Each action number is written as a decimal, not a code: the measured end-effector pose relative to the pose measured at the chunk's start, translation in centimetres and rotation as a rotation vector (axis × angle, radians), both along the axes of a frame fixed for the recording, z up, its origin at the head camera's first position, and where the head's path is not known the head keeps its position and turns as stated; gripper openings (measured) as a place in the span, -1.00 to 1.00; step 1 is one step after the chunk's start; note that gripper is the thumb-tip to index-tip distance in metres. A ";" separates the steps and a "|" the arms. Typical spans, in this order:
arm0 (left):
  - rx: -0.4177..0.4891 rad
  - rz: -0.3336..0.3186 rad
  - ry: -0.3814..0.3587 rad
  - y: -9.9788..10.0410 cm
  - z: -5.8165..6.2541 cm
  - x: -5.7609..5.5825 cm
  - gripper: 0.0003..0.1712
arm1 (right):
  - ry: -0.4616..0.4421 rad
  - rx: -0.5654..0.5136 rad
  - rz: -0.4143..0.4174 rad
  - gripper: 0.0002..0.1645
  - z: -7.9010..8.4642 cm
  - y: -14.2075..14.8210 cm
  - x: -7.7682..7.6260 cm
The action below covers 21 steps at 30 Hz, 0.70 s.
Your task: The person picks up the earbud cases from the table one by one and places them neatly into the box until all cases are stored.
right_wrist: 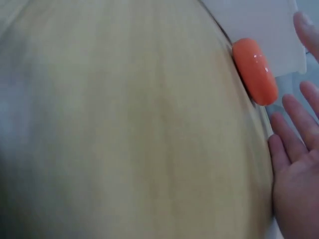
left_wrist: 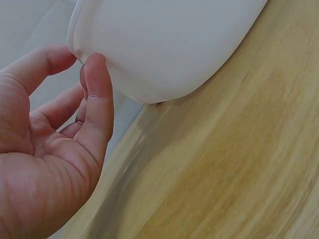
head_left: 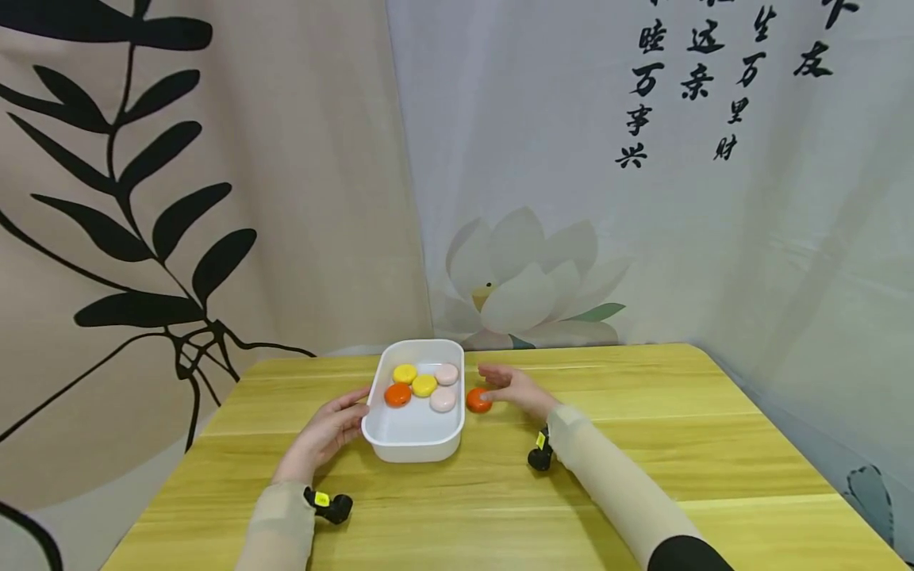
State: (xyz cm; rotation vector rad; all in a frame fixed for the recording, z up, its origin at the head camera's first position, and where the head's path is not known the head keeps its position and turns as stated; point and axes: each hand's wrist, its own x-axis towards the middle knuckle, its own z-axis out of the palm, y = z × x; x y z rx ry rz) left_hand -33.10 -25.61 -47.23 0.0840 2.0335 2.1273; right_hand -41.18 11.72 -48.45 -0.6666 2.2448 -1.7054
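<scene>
A white rectangular plastic tub (head_left: 416, 454) stands on the table, holding two yellow rounded discs (head_left: 405, 374), two pale pink ones (head_left: 443, 399) and an orange disc (head_left: 397, 395). My left hand (head_left: 334, 428) pinches the tub's left rim; in the left wrist view its thumb (left_wrist: 97, 82) lies against the outer wall and a finger meets the rim. Just outside the tub's right wall lies a second orange disc (right_wrist: 255, 72). Beside it my right hand (head_left: 520, 392) has its fingers spread, and the disc shows uncovered in the right wrist view.
The wooden table (head_left: 714, 444) has its far edge close behind the tub. A printed curtain (head_left: 328, 182) hangs at the back. Each wrist carries a small black camera (head_left: 332, 507).
</scene>
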 end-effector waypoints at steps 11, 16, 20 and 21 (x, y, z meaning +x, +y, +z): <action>0.016 0.002 0.003 -0.1 -0.4 -0.2 -0.33 | -0.004 0.029 0.017 -0.21 -0.5 -0.1 0.0; 0.017 0.007 0.006 -0.1 -0.3 -0.2 -0.33 | -0.011 0.071 0.017 -0.20 -0.5 -0.2 0.1; 0.009 0.010 0.008 0.0 -0.4 -0.2 -0.33 | 0.013 0.103 0.030 -0.23 -0.7 -0.4 0.0; 0.007 0.010 0.008 0.0 -0.4 -0.2 -0.33 | 0.013 0.105 0.034 -0.24 -0.7 -0.4 0.0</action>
